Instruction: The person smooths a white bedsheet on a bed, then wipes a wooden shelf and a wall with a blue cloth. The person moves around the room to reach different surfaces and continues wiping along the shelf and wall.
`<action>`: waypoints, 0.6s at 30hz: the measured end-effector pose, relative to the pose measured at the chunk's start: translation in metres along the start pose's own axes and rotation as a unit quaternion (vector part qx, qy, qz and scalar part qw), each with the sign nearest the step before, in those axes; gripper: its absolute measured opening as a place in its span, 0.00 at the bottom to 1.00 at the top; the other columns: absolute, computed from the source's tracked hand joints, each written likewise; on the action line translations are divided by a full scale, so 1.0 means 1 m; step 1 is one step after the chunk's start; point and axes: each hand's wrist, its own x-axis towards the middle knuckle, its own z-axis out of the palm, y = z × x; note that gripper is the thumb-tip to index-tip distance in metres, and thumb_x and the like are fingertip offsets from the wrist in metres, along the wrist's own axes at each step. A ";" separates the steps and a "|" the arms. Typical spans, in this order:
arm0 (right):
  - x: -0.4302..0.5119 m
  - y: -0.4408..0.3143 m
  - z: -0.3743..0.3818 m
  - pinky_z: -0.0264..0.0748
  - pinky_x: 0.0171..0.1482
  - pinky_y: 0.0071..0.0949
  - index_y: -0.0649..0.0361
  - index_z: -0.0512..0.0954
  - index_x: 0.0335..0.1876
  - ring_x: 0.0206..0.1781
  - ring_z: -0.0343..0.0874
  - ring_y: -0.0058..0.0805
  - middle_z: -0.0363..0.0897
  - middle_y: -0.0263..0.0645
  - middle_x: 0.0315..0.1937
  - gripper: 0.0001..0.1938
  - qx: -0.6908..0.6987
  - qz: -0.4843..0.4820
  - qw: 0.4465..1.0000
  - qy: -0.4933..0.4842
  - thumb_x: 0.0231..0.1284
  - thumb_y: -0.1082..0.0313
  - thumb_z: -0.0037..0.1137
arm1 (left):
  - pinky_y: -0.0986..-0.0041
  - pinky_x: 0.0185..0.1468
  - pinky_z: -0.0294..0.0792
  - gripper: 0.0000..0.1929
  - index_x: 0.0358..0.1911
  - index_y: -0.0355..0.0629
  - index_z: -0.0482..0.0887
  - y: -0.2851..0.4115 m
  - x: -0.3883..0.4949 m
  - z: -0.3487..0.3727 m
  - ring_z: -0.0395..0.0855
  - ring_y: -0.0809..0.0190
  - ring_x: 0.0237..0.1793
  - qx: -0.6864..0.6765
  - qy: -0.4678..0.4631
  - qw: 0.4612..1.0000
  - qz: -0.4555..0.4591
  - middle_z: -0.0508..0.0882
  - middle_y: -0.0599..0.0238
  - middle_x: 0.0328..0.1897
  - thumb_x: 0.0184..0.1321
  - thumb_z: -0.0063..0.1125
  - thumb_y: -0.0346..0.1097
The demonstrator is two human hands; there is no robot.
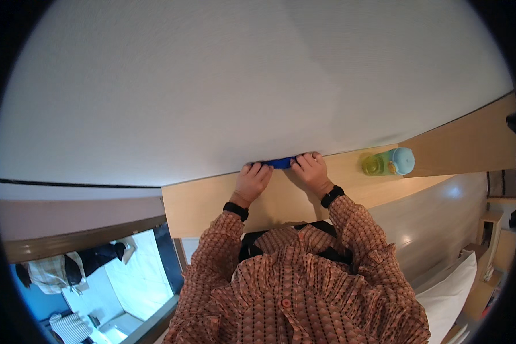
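Note:
Both my hands hold a blue strip [279, 163], which looks like folded cloth, at the back edge of a light wood desktop [202, 193]. My left hand [253, 179] has its fingers curled over the strip's left end. At the other end, the fingers and thumb of my right hand [311, 172] pinch it. The strip lies close to the grey-white wall [258, 86]; whether it touches the wall I cannot tell. My fingers hide both of its ends. A dark band circles each of my wrists.
To the right on the desktop stands a green and blue translucent water bottle [387, 162] with a light blue lid. A wooden side panel [460, 133] rises behind it. Through an opening at lower left, a person [53, 273] is visible. White bedding [449, 296] lies at lower right.

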 end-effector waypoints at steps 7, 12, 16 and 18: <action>0.050 0.029 -0.097 0.66 0.46 0.36 0.54 0.83 0.43 0.43 0.77 0.35 0.78 0.35 0.40 0.17 -0.032 0.069 0.989 0.129 0.42 0.73 0.67 | 0.72 0.43 0.60 0.10 0.41 0.48 0.89 0.007 0.090 -0.059 0.76 0.65 0.41 0.036 0.169 0.985 -0.016 0.83 0.75 0.40 0.54 0.66 0.32; 0.134 0.059 -0.190 0.65 0.45 0.34 0.53 0.84 0.49 0.44 0.77 0.34 0.79 0.36 0.45 0.24 -0.061 0.056 0.960 0.268 0.38 0.77 0.66 | 0.70 0.50 0.56 0.14 0.45 0.58 0.90 -0.009 0.191 -0.147 0.73 0.67 0.46 0.131 0.283 0.950 -0.007 0.83 0.82 0.50 0.54 0.67 0.36; 0.181 0.079 -0.227 0.65 0.44 0.32 0.56 0.84 0.50 0.43 0.77 0.35 0.79 0.37 0.44 0.25 -0.088 0.055 0.930 0.353 0.38 0.79 0.64 | 0.71 0.52 0.56 0.15 0.46 0.56 0.91 -0.018 0.252 -0.191 0.72 0.65 0.48 0.126 0.339 0.932 -0.016 0.83 0.80 0.52 0.53 0.65 0.32; 0.182 0.081 -0.227 0.66 0.44 0.32 0.57 0.83 0.49 0.42 0.77 0.35 0.79 0.37 0.43 0.25 -0.080 0.026 0.924 0.372 0.38 0.80 0.63 | 0.71 0.52 0.56 0.15 0.45 0.54 0.91 -0.018 0.257 -0.194 0.72 0.65 0.48 0.095 0.344 0.933 -0.041 0.83 0.77 0.51 0.53 0.63 0.30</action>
